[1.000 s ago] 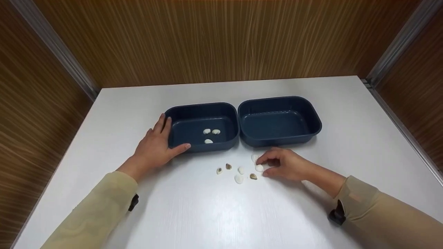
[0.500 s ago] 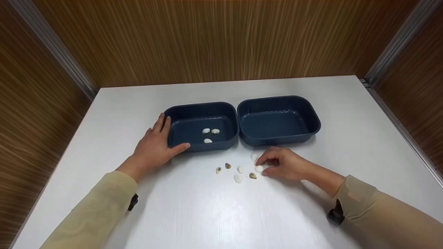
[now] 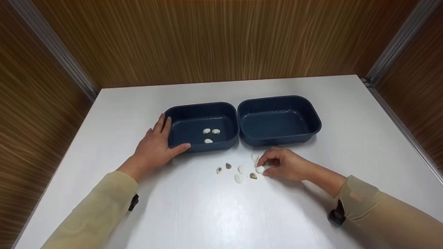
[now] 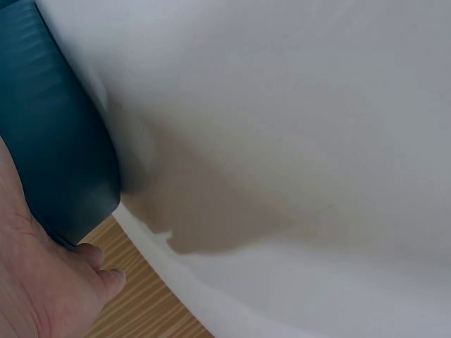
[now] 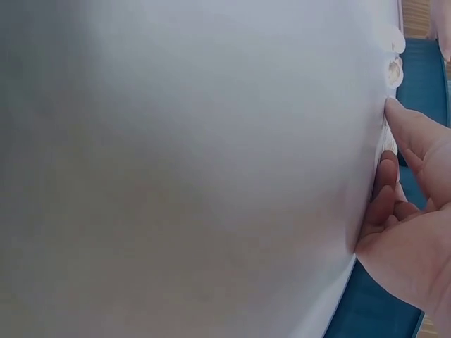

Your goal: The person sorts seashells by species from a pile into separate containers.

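Observation:
My left hand (image 3: 152,147) rests against the left end of a dark blue plastic tray (image 3: 216,146), its fingers spread along the side and the thumb across the front wall. Three white seashells (image 3: 216,131) lie inside that tray. On the table in front of the second tray, my right hand (image 3: 289,164) pinches a white seashell (image 3: 260,169) between thumb and index finger. Just behind this shell is another white one (image 3: 255,157). To the left lie two more white shells (image 3: 238,178) and several small brown-marked shells (image 3: 253,176). In the right wrist view, the hand (image 5: 416,232) sits low at the tabletop.
A second dark blue tray (image 3: 280,140), with no shells inside, stands against the right end of the first. Both are on a white table (image 3: 193,211). Wood-grain panels (image 3: 221,41) enclose it at the back and both sides.
The white shell at my right fingertips has shifted very slightly right and toward me, and the index fingertip has come down with it. My left hand and both trays stay in place.

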Demonstrator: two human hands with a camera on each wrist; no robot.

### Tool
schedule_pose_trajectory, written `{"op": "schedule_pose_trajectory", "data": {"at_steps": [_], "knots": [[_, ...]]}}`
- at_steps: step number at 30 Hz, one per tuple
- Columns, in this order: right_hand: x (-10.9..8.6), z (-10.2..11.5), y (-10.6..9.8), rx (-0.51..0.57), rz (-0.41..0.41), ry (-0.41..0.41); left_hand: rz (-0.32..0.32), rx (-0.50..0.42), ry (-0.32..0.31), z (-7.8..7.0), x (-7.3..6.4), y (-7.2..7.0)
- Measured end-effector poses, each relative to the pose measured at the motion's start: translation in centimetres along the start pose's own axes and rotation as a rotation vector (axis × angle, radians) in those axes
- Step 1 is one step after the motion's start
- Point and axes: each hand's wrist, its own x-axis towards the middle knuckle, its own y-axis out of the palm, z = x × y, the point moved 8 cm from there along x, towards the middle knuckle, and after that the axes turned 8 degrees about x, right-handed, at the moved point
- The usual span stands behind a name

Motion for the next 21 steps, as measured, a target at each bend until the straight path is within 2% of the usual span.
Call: {"op": "schedule_pose_trajectory", "data": {"at_steps": [12,21], "knots": [[-0.35,-0.16,0.21,0.085,0.023,0.008,0.011,0.003,-0.004,0.11,0.05,0.15],[-0.36,0.05,0.34,0.096,0.041,-0.002,0.01,0.006,-0.011,0.16,-0.04,0.0]]}}
